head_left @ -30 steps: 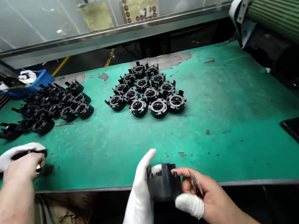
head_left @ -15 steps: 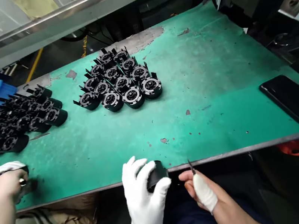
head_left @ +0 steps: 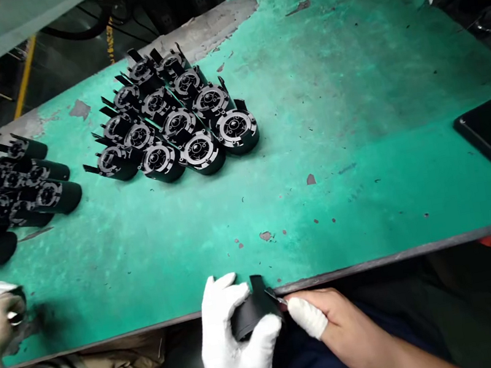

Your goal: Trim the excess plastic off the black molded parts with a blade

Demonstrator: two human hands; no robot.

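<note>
"Left hand (head_left: 232, 354), gloved, grips the black part (head_left: 250, 315), fingers over the far side, thumb on the near one. And the right?"

"Right hand (head_left: 348, 335) is bare but for a white cover (head_left: 308, 317) on the thumb. It pinches a thin tool (head_left: 274, 295), tip at the part's edge, beside the jutting tab (head_left: 256, 283)."

"Touching?"

"Looks so, but it's too small to be sure."

"Where's the part, exactly?"

"At the near edge of the bench (head_left: 347, 211). Whether it rests there or hangs in the grip, I can't tell."

"How would you work it?"

"Hold the part firmly so it can't twist, brace the tool hand, and use short, light strokes. Run the tip shallow, clear of the tab, and never towards the gloved thumb close by."

"And awkward spots?"

"Turn the part to the tool. Reaching round would probably invite a slip."
</note>
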